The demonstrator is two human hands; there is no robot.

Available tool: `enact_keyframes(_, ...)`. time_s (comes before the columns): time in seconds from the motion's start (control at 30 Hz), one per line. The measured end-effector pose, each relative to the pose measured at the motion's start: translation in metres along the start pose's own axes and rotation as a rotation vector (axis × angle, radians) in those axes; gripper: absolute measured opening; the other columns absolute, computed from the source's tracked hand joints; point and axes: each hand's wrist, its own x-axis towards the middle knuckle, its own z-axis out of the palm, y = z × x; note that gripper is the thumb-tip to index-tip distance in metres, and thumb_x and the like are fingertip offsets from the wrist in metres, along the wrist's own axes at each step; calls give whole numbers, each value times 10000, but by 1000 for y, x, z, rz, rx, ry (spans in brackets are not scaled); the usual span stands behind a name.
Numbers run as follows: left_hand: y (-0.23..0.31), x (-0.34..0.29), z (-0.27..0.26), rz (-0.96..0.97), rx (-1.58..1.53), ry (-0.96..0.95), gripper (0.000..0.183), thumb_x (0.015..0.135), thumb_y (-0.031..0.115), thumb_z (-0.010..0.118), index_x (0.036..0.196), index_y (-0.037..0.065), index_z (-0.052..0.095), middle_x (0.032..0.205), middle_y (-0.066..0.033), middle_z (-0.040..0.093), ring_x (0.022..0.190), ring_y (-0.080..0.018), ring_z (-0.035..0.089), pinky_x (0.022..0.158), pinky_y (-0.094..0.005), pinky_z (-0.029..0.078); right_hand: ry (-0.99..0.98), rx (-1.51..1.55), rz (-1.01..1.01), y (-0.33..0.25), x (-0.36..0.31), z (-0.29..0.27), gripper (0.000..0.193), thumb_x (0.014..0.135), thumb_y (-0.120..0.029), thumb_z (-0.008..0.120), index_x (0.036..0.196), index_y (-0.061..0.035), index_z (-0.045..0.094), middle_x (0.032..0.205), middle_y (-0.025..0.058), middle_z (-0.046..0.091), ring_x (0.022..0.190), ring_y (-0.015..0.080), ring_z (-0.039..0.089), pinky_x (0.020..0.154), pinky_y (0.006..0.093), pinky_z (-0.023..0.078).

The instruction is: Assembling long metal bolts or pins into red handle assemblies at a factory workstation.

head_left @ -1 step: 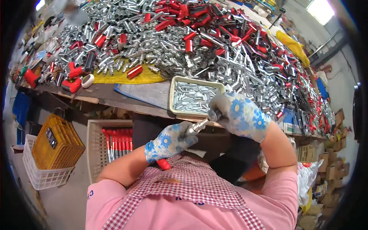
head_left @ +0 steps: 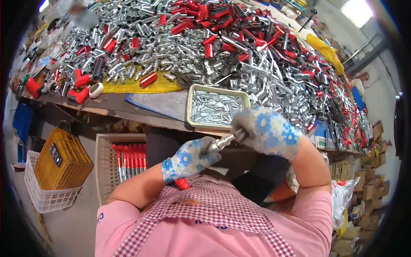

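My left hand, in a white glove with blue flowers, is closed around a red-handled tool with a silver metal head. Its red end shows below the glove, against the checked apron. The fingers of my right hand, gloved alike, are pinched at the thin tip of that head. Whether they also hold a small part cannot be made out. Just beyond the right fingers, a cream tray of small silver pins stands at the bench edge.
A large heap of silver metal tubes and sockets with red handles covers the bench. Beside my left forearm, a pale crate holds several red-handled tools. A yellow crate sits in a white basket at left.
My right fingers have turned slightly around the tool's tip, and a dark rounded shape seen at them before is now hidden. The left hand stays nearly still.
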Motion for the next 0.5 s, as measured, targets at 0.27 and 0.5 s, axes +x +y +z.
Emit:
enact_keyframes(0.27,-13,-1,28,312,121,10,396,774,168,720,1109,10,581,915,-193,642,834,-363,636,721,-393,506,-304,84,221,-27,-18,21,523,834,-430,636,1201,-66,564,928,198,659,890,369,643,772,437,508)
enact_keyframes(0.5,8,-2,24,150,5,38,358,834,183,691,1135,19,588,935,-182,657,860,-331,657,741,-381,512,274,-185,-306,6,-36,33,595,795,-359,708,1284,-70,533,1026,204,655,914,349,654,770,422,533)
